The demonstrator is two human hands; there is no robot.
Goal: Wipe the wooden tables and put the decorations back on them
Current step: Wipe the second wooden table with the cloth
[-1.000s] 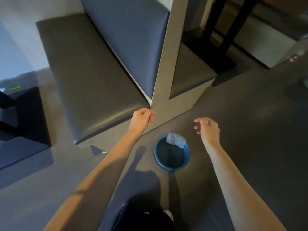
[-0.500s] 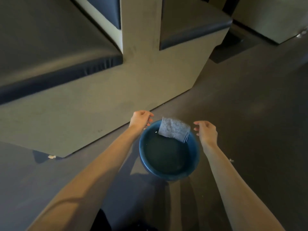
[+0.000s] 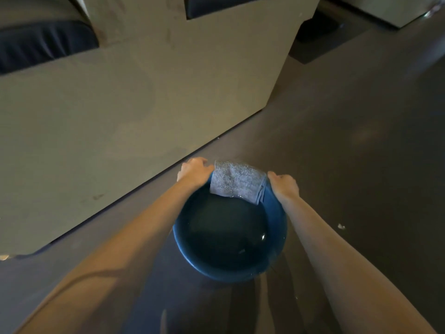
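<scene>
The task looks barely begun. A blue basin (image 3: 230,239) of water sits on the floor, with a grey cloth (image 3: 237,182) draped over its far rim. The left hand (image 3: 195,172) and right hand (image 3: 284,185) grip that rim on either side of the cloth, fingers curled over the edge, it seems. Beyond the basin stands a bench base (image 3: 120,116); no wooden table or decoration shows, so wiping and replacing remain.

Both bare forearms reach forward and down, converging. The left hand (image 3: 195,171) sits at ten o'clock of the basin (image 3: 190,256) rim, fingers curled over it; the right hand (image 3: 284,185) grips the rim at two o'clock, knuckles up.
</scene>
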